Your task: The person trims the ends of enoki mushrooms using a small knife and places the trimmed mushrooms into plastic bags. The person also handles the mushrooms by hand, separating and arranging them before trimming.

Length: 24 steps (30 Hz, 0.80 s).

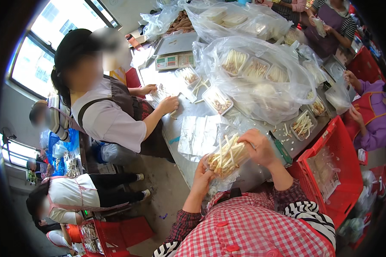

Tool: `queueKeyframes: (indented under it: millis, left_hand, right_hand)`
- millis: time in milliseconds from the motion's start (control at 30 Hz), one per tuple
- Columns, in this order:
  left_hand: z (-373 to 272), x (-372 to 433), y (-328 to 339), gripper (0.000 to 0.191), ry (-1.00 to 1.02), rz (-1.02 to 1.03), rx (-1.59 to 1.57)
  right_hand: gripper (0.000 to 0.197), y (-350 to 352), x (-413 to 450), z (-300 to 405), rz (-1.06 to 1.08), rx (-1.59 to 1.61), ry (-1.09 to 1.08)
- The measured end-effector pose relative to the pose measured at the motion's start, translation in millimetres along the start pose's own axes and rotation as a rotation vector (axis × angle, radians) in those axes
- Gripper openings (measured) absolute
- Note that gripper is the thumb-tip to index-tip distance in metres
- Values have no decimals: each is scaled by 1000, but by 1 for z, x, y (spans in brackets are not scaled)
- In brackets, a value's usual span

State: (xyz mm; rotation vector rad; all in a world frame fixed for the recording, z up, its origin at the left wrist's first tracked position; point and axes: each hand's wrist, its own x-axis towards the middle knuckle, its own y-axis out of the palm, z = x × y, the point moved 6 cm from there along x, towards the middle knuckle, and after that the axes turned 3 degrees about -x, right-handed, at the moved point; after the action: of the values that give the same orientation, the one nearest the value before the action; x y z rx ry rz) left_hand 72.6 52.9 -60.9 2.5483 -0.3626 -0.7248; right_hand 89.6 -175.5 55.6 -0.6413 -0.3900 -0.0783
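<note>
Both my hands hold a clear plastic tray of long-stemmed mushrooms (226, 157) above the near edge of a metal table. My left hand (202, 175) grips its left end, and my right hand (257, 146) is on its right end, fingers bent over the rim. Just beyond the tray lies a stack of flat clear plastic bags (197, 136). A green-handled knife (280, 147) rests to the right of my right hand. Farther up the table are an open tray of mushrooms (217, 100) and a large clear bag (260, 80) with several filled trays in it.
A red plastic crate (331, 173) stands at the right table edge. Another tray of mushrooms (303, 124) sits near it. On the left a co-worker (115, 106) handles mushrooms, and a digital scale (175, 53) stands beyond. Other people work at the far right.
</note>
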Motion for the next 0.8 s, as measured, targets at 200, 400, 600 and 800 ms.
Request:
queueKeyframes:
  millis: [200, 400, 600, 800]
  left_hand:
    - [-7, 0, 6, 65, 95, -12, -26]
    - [2, 2, -4, 67, 130, -60, -23]
    - [2, 1, 4, 67, 130, -29, -68]
    - [3, 1, 1, 62, 81, 5, -45]
  right_hand:
    - [23, 36, -23, -1, 179, 1, 335]
    - [38, 51, -32, -5, 106, 149, 489]
    - [25, 68, -39, -1, 91, 338, 507]
    - [18, 29, -8, 16, 109, 62, 165]
